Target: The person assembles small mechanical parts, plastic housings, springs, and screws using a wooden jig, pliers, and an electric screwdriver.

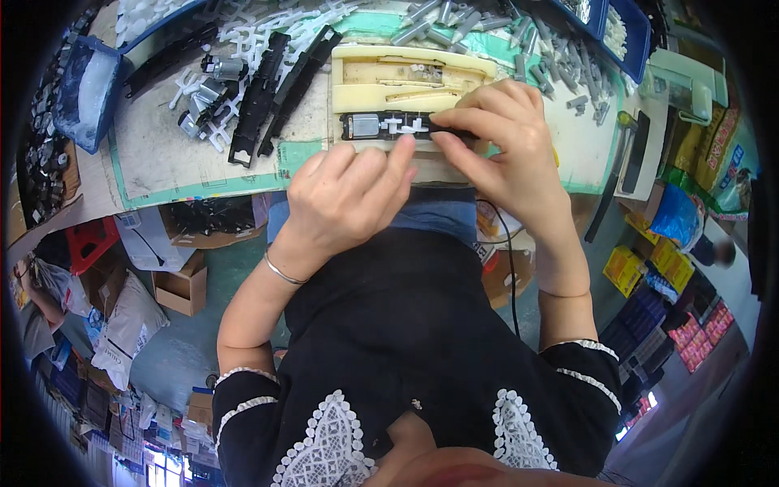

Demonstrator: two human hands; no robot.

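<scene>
A long black plastic housing [350,130] lies crosswise before me, along the near side of a cream-coloured fixture block [349,99]. In its left part sits a silver motor [367,125], with small white plastic parts [395,124] beside it. My right hand [511,142] pinches the housing's right end between thumb and fingers, covering that end. My left hand [345,195] is closed, its fingers curled. Its index fingertip reaches the housing's near edge by the white parts; whether a small piece is in those fingers is hidden.
More black housings [261,101] and loose motors [213,89] lie to the left, near a heap of white plastic pieces [251,28]. Grey cylindrical parts [560,69] are scattered at the right. Blue bins [88,97] stand at the bench's sides. A black-handled tool [617,174] lies at the right edge.
</scene>
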